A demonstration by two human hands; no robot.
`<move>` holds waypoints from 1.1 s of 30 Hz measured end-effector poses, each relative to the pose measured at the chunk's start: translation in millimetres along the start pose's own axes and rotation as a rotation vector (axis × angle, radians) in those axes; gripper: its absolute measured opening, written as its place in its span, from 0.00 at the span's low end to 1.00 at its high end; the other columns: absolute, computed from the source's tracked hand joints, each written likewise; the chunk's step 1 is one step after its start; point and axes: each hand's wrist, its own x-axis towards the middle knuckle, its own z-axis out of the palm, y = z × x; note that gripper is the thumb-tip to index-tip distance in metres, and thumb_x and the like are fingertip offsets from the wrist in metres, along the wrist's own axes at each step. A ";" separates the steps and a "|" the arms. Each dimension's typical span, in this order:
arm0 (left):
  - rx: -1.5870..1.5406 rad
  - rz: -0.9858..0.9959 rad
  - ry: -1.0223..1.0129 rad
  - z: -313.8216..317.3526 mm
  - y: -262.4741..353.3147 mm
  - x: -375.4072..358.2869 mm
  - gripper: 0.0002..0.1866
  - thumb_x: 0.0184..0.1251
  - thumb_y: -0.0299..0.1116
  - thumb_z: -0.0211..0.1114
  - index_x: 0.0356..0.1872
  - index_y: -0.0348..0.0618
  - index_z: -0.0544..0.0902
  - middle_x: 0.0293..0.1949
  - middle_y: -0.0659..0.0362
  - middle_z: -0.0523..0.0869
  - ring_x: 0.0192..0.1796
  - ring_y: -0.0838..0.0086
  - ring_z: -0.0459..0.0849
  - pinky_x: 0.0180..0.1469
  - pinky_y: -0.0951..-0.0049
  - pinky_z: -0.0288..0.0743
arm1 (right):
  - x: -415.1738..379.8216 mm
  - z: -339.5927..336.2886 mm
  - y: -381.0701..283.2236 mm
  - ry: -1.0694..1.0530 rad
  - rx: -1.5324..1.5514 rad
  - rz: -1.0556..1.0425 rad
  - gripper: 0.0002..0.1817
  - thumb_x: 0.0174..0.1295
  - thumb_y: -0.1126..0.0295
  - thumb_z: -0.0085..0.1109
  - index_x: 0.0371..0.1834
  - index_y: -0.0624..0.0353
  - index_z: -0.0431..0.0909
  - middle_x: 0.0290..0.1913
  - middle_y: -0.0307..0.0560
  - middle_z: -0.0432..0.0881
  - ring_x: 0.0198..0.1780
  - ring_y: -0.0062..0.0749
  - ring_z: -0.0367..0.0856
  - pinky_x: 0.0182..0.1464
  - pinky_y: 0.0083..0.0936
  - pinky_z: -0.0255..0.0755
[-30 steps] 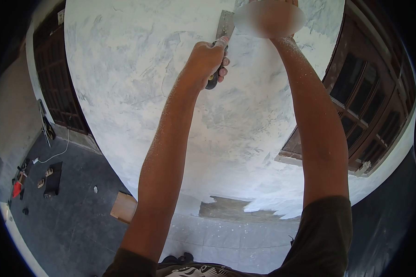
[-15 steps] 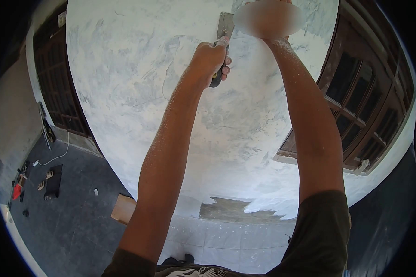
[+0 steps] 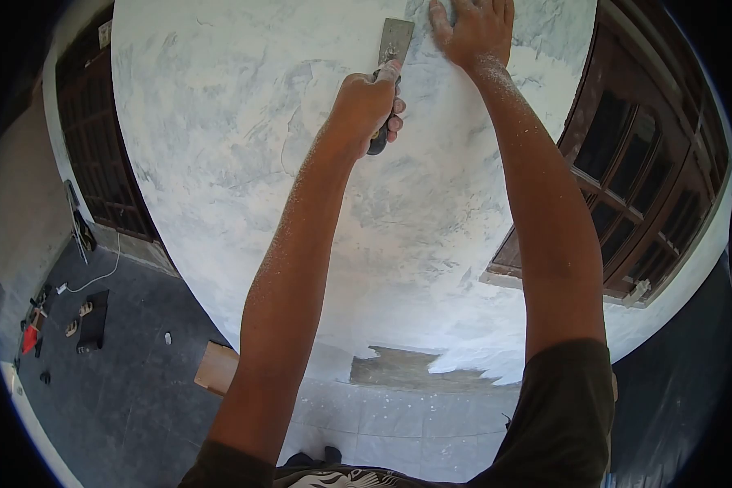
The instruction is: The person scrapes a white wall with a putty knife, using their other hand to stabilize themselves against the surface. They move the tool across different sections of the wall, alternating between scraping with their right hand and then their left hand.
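Right hand (image 3: pixel 478 34) had shifted slightly toward the scraper (image 3: pixel 396 39), fingers spread against the wall (image 3: pixel 419 195) nearer its right edge, while left hand (image 3: pixel 366 107) fingers gripped the handle (image 3: pixel 377 145).

Putty knife (image 3: pixel 396 39) in left hand (image 3: pixel 368 104)

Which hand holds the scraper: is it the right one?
No, the left hand holds the scraper by its handle, while the right hand appears spread against the wall.
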 end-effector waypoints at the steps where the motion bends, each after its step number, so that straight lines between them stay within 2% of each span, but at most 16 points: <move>1: -0.020 0.000 0.011 1.5 -1.3 -0.7 0.20 0.83 0.49 0.54 0.33 0.45 0.71 0.22 0.64 0.72 0.19 0.81 0.69 0.21 0.77 0.66 | 0.9 -0.4 0.7 -0.002 -0.002 0.000 0.35 0.72 0.52 0.49 0.81 0.47 0.62 0.83 0.58 0.54 0.85 0.53 0.46 0.84 0.50 0.39; 8: -0.005 -0.033 0.001 -2.3 1.5 6.5 0.20 0.82 0.50 0.55 0.33 0.45 0.72 0.22 0.65 0.72 0.19 0.80 0.69 0.21 0.75 0.66 | 0.4 0.7 -0.2 -0.004 -0.015 0.012 0.35 0.72 0.52 0.49 0.81 0.46 0.62 0.84 0.58 0.53 0.85 0.52 0.46 0.84 0.50 0.39; 11: -0.008 0.014 0.013 -2.0 -2.4 3.9 0.19 0.82 0.45 0.55 0.31 0.42 0.73 0.22 0.62 0.75 0.19 0.78 0.73 0.21 0.71 0.71 | 1.4 0.4 -0.4 0.018 0.000 0.003 0.35 0.72 0.52 0.49 0.81 0.47 0.62 0.84 0.58 0.53 0.85 0.52 0.46 0.84 0.50 0.39; 14: -0.050 -0.002 0.011 0.2 -8.2 1.2 0.19 0.82 0.45 0.54 0.31 0.42 0.73 0.22 0.62 0.75 0.19 0.78 0.73 0.21 0.72 0.71 | 0.0 -2.8 -0.8 -0.007 0.017 -0.001 0.35 0.72 0.51 0.49 0.81 0.47 0.62 0.83 0.59 0.53 0.85 0.52 0.46 0.84 0.50 0.39; 16: -0.006 -0.019 0.010 -1.2 -6.8 5.5 0.21 0.81 0.52 0.56 0.34 0.45 0.72 0.22 0.65 0.72 0.19 0.81 0.69 0.20 0.76 0.66 | 0.9 -3.7 -0.8 -0.022 0.001 0.008 0.35 0.72 0.52 0.49 0.81 0.47 0.62 0.83 0.59 0.54 0.84 0.53 0.47 0.84 0.50 0.40; 29: -0.015 -0.002 -0.018 -3.1 -0.5 6.8 0.20 0.82 0.51 0.55 0.33 0.45 0.72 0.23 0.64 0.73 0.19 0.80 0.69 0.21 0.75 0.67 | -1.9 -3.8 -1.6 -0.034 0.002 0.007 0.35 0.71 0.52 0.50 0.81 0.48 0.62 0.83 0.61 0.54 0.84 0.54 0.47 0.83 0.51 0.39; 31: -0.055 0.017 0.013 -1.5 -8.3 3.9 0.20 0.82 0.46 0.56 0.30 0.42 0.72 0.22 0.61 0.74 0.19 0.76 0.73 0.20 0.70 0.70 | -0.2 -4.0 -1.0 -0.005 -0.006 -0.003 0.35 0.71 0.52 0.50 0.81 0.48 0.62 0.83 0.60 0.54 0.84 0.54 0.47 0.84 0.50 0.39; 33: -0.062 0.004 -0.003 -2.2 -14.1 4.0 0.21 0.81 0.46 0.56 0.30 0.41 0.73 0.22 0.61 0.74 0.19 0.76 0.74 0.20 0.70 0.70 | -0.6 -3.7 -1.6 -0.007 0.008 0.001 0.35 0.71 0.52 0.50 0.81 0.48 0.62 0.83 0.60 0.54 0.84 0.54 0.47 0.84 0.50 0.39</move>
